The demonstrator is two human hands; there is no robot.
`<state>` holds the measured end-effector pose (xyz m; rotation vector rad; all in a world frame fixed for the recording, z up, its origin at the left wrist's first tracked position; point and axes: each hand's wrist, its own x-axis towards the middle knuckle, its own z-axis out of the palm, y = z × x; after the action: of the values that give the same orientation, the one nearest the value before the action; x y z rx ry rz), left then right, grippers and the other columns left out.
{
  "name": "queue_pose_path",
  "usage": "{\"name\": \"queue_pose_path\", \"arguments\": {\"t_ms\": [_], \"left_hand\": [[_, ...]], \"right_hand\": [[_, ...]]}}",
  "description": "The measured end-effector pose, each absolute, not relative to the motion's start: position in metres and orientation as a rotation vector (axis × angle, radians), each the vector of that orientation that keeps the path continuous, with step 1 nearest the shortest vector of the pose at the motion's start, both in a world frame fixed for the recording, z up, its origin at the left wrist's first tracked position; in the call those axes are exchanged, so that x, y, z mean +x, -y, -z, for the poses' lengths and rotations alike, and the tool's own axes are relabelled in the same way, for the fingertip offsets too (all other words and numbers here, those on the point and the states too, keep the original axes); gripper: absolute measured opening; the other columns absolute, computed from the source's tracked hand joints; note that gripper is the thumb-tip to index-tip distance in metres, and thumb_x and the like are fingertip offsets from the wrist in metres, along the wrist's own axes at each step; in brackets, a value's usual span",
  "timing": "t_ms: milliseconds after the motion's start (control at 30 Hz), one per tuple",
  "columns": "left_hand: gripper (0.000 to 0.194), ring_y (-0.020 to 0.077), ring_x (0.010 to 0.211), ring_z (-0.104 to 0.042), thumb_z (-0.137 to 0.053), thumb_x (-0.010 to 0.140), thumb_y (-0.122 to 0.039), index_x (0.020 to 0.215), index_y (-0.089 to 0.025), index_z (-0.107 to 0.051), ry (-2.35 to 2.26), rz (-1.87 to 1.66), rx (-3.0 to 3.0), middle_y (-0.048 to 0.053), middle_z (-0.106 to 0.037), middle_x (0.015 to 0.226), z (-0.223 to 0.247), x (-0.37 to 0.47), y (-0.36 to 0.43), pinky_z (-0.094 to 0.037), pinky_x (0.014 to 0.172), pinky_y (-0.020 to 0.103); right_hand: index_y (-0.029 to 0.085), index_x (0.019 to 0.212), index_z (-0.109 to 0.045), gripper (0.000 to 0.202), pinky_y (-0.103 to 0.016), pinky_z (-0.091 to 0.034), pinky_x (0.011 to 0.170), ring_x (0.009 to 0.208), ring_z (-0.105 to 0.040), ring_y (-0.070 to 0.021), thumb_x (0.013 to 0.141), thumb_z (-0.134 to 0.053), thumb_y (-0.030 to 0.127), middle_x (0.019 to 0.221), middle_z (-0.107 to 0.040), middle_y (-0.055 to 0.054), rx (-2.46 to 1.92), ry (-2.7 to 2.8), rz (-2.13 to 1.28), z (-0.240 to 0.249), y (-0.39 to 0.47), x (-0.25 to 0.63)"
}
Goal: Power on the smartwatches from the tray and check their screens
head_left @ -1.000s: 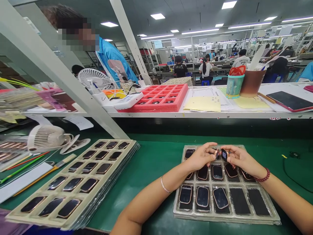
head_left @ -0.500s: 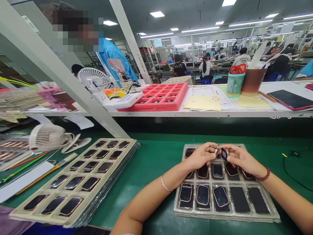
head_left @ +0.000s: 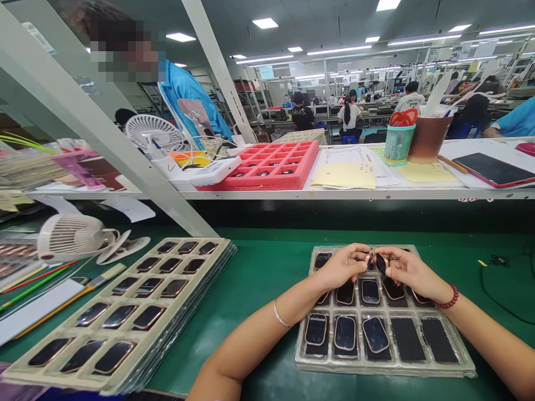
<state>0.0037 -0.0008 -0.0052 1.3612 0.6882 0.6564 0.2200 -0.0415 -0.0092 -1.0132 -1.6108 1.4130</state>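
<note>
Over the back rows of a clear plastic tray (head_left: 376,365), my two hands are close together, each pinching a small watch case. My left hand (head_left: 343,267) is closed on a gold-edged watch case (head_left: 368,259), mostly covered by the fingers. Between the thumb and fingers of my right hand (head_left: 413,273) is a dark-faced watch case (head_left: 380,263) with a gold side, held upright on edge. Below lie several rounded-square watch cases, one being a screen-up watch (head_left: 345,332) in the front row. Two front-right pockets show only black padding. My forearms hide part of the tray.
Left on the green table is a stack of beige trays (head_left: 165,322) with watches. Beyond it are a white fan (head_left: 71,236) and a brush (head_left: 92,285). A shelf above holds a red foam tray (head_left: 307,167), cups and a phone (head_left: 493,169). A person in blue (head_left: 194,97) leans behind.
The watch case in my right hand has turned, so the white code patch on its face no longer shows. My hands stay nearly in place; the whole view has shifted slightly.
</note>
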Motion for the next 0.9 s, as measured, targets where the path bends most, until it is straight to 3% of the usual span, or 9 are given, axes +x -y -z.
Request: {"name": "queue_pose_path", "arguments": {"t_ms": [133,267,433,600,700,800,900], "left_hand": [[0.041,0.0107,0.065,-0.062,-0.062,0.077,-0.031,0.114,-0.014,-0.055,-0.711,-0.677,1.358,0.01,-0.062,0.101,0.002,0.005,0.0,-0.039,0.051,0.019],[0.04,0.0151,0.077,-0.065,-0.058,0.074,-0.019,0.114,-0.015,-0.053,-0.747,-0.707,1.324,0.008,-0.063,0.097,-0.003,0.007,0.002,-0.044,0.055,0.021],[0.039,0.0096,0.06,-0.06,-0.062,0.07,-0.012,0.108,-0.015,-0.052,-0.781,-0.689,1.355,0.002,-0.061,0.079,-0.005,0.005,0.005,-0.039,0.051,0.018],[0.04,0.0107,0.063,-0.061,-0.061,0.072,-0.015,0.111,-0.015,-0.052,-0.752,-0.689,1.389,0.003,-0.062,0.085,-0.004,0.005,0.003,-0.038,0.051,0.019],[0.034,0.0121,0.063,-0.062,-0.06,0.075,-0.022,0.108,-0.016,-0.054,-0.768,-0.676,1.408,0.003,-0.062,0.084,-0.003,0.005,0.001,-0.04,0.053,0.02],[0.019,0.0121,0.061,-0.061,-0.057,0.077,-0.024,0.092,-0.013,-0.058,-0.796,-0.647,1.509,0.003,-0.062,0.074,-0.008,0.005,0.008,-0.042,0.056,0.022],[0.009,0.0136,0.069,-0.06,-0.055,0.078,-0.019,0.083,-0.014,-0.061,-0.748,-0.642,1.82,0.004,-0.064,0.075,-0.019,0.013,0.031,-0.045,0.065,0.024]], "right_hand": [[0.022,0.125,-0.05,0.042,-0.029,-0.052,0.062,0.071,-0.061,-0.0152,0.085,-0.06,0.032,0.087,-0.06,-0.003,-1.034,1.534,-1.447,0.006,0.041,0.22],[0.023,0.127,-0.048,0.043,-0.032,-0.054,0.068,0.086,-0.064,-0.0194,0.085,-0.057,0.029,0.103,-0.063,-0.007,-1.064,1.515,-1.434,0.003,0.042,0.219],[0.021,0.115,-0.055,0.031,-0.032,-0.052,0.065,0.075,-0.062,-0.0164,0.084,-0.058,0.026,0.103,-0.064,-0.007,-1.062,1.63,-1.418,0.006,0.043,0.219],[0.021,0.116,-0.052,0.034,-0.032,-0.052,0.067,0.08,-0.062,-0.0177,0.085,-0.059,0.034,0.11,-0.062,-0.009,-1.058,1.638,-1.42,0.001,0.042,0.217],[0.02,0.107,-0.052,0.029,-0.033,-0.052,0.067,0.075,-0.062,-0.018,0.088,-0.053,0.043,0.094,-0.066,-0.007,-1.065,1.603,-1.403,-0.007,0.049,0.218],[0.02,0.091,-0.056,0.025,-0.037,-0.051,0.074,0.078,-0.063,-0.0214,0.09,-0.05,0.044,0.082,-0.067,-0.006,-1.161,1.667,-1.212,-0.009,0.069,0.228],[0.021,0.079,-0.061,0.022,-0.045,-0.044,0.091,0.102,-0.058,-0.0283,0.089,-0.053,0.039,0.103,-0.067,-0.01,-1.33,1.798,-0.862,0.0,0.099,0.248]]}}
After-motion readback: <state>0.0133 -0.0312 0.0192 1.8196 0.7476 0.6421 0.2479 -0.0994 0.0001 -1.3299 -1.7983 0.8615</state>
